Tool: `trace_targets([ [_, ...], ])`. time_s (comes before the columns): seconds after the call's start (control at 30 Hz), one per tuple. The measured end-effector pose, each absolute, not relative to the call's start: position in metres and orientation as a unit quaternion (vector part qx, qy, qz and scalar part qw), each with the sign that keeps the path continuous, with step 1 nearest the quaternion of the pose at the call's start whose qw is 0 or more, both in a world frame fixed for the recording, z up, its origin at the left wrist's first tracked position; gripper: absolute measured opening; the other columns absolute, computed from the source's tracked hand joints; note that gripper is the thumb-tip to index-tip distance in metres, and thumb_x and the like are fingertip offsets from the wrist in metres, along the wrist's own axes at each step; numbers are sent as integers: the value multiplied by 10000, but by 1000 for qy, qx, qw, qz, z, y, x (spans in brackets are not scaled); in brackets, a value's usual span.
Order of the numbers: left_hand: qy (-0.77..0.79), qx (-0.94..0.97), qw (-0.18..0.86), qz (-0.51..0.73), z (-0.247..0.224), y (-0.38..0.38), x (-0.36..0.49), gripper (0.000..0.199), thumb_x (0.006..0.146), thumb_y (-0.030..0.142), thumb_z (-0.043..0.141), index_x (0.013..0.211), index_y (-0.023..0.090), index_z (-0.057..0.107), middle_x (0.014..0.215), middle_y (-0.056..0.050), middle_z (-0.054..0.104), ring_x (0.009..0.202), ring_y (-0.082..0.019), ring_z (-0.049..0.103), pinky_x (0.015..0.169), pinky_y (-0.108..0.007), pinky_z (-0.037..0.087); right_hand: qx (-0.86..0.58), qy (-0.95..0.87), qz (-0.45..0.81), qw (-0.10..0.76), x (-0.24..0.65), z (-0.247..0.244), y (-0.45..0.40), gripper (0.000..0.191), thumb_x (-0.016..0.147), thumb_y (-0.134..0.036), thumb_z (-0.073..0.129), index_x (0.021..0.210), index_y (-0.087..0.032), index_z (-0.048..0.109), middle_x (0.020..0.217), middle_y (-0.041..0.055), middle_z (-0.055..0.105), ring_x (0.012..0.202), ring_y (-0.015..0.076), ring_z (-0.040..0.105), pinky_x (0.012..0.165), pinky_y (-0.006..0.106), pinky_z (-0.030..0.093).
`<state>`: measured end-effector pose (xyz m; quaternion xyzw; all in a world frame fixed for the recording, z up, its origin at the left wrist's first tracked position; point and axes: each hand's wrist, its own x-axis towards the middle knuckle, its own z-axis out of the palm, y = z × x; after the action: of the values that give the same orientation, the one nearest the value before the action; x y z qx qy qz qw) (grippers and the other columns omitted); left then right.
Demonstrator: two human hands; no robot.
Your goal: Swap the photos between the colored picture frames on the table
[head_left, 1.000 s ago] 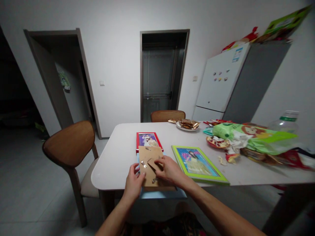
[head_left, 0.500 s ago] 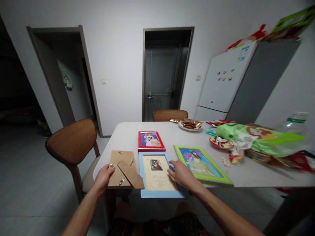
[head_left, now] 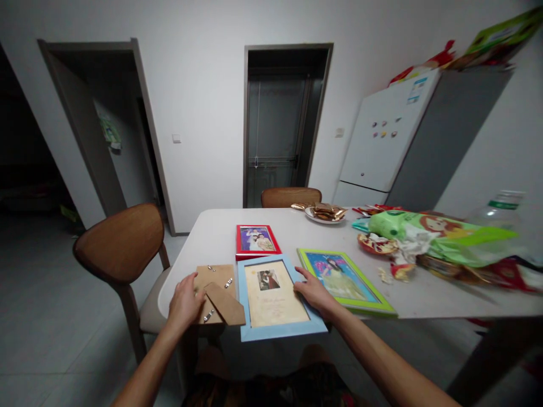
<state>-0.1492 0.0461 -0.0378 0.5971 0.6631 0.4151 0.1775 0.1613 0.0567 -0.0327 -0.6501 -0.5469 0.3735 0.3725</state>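
Note:
My left hand [head_left: 185, 301] lies over the left side of a brown frame backing board [head_left: 218, 275], its fingers spread on the surface. Small metal clips and a folded stand show on the board, which sits at the table's near edge. My right hand [head_left: 314, 291] grips the right side of a light blue photo frame [head_left: 282, 332], index finger along its upper face and the other fingers partly hidden. Inside the frame is a cream sheet with a small picture. The frame sits slightly turned, its near end past the table edge, close beside the board.
A red photo frame [head_left: 258, 255] lies just behind the blue one, and a lime-green frame [head_left: 365, 308] to the right. Farther right are pomegranate pieces [head_left: 377, 244] and a green plastic package [head_left: 445, 232]. A plate [head_left: 326, 220] holds wrapped snacks. A wooden chair [head_left: 121, 243] stands left.
My left hand has shifted from pinching the board's left edge to lying over it. My right hand has taken hold of the blue frame's right side, and the frame has turned slightly.

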Motion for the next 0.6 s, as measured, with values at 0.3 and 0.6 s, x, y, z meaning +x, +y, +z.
trace_targets([
  [0.3,427,807,146,381,-20,1,-11,572,630,214,604,1161,154,400,1250,-117,416,1148,-242,368,963,-418,318,-487,-418,587,494,148,3,35,807,582,-131,533,1301,-211,176,723,-5,612,474,101,520,531,255,448],
  [0.6,493,725,65,476,1,7,-35,400,703,77,410,1087,185,429,961,-64,547,884,-182,530,799,-336,440,-638,-555,348,404,163,-15,54,636,635,-165,506,1246,-96,345,517,-40,504,457,108,480,447,208,346],
])
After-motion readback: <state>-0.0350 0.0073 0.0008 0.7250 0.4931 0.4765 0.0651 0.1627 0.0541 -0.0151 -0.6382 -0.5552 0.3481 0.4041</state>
